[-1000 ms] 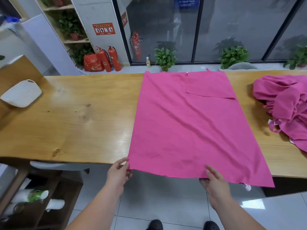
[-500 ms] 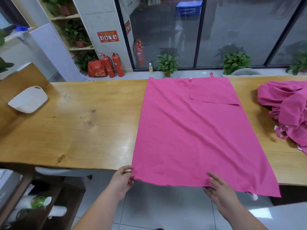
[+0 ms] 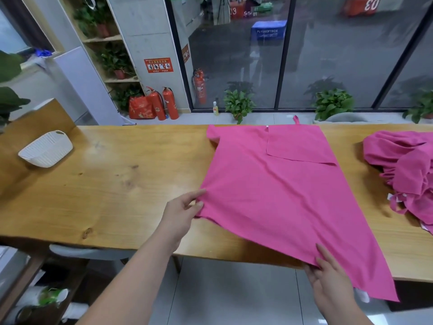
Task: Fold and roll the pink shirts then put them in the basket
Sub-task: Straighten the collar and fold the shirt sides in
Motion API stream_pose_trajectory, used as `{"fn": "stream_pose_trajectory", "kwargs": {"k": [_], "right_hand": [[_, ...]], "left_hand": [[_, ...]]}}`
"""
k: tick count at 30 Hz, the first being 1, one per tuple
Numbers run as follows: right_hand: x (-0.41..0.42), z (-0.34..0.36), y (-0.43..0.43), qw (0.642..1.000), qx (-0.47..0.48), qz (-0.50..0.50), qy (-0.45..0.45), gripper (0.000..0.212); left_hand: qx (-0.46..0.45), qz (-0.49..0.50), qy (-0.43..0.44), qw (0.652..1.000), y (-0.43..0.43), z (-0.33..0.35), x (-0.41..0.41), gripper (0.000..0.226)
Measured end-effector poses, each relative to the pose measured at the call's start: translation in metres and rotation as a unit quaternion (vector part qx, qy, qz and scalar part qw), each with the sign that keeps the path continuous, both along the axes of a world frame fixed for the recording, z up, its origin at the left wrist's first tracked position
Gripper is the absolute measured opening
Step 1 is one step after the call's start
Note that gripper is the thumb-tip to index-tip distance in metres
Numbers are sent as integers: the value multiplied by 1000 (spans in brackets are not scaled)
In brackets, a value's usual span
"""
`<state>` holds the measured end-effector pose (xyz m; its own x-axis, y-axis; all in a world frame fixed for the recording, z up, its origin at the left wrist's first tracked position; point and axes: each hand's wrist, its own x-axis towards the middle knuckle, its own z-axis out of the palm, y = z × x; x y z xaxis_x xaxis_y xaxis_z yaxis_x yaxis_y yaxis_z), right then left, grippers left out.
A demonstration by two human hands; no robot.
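A pink shirt (image 3: 276,193) lies spread on the wooden table (image 3: 112,184), its near hem reaching past the front edge. My left hand (image 3: 181,213) pinches the shirt's near left corner and holds it lifted above the tabletop, pulled inward. My right hand (image 3: 328,275) grips the near hem at the table's front edge, thumb on top of the cloth. A heap of more pink shirts (image 3: 405,174) sits at the right end. The white ribbed basket (image 3: 46,150) stands at the far left of the table.
Bare wood stretches between the basket and the spread shirt. Beyond the table's far edge are potted plants (image 3: 239,104) and red fire extinguishers (image 3: 161,103) by a glass wall. A grey chair seat (image 3: 89,252) shows under the front edge.
My left hand has lifted the shirt's near left corner off the front edge and carried it forward over the table. The left side of the shirt now slants. My right hand stays on the hem.
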<state>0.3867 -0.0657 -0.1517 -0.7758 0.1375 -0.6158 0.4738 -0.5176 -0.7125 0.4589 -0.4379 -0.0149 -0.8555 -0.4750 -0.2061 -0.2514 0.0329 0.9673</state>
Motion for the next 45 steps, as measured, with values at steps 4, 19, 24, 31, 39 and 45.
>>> {"fn": "stream_pose_trajectory", "kwargs": {"k": [4, 19, 24, 31, 39, 45], "right_hand": [[17, -1, -7, 993, 62, 96, -37, 44], [-11, 28, -8, 990, 134, -44, 14, 50], [12, 5, -7, 994, 75, 63, -37, 45], [32, -62, 6, 981, -62, 157, -93, 51], [53, -97, 32, 961, 106, 250, -58, 39], [84, -45, 18, 899, 329, 273, -95, 44]], "left_hand": [[-79, -15, -223, 972, -26, -79, 56, 35], [45, -68, 70, 994, 5, 49, -16, 44], [4, -38, -140, 989, -35, -48, 70, 46], [74, -3, -222, 972, -39, -134, 141, 50], [-20, -22, -238, 971, -40, -167, 165, 46], [-344, -118, -332, 870, -32, -169, 159, 52]]}}
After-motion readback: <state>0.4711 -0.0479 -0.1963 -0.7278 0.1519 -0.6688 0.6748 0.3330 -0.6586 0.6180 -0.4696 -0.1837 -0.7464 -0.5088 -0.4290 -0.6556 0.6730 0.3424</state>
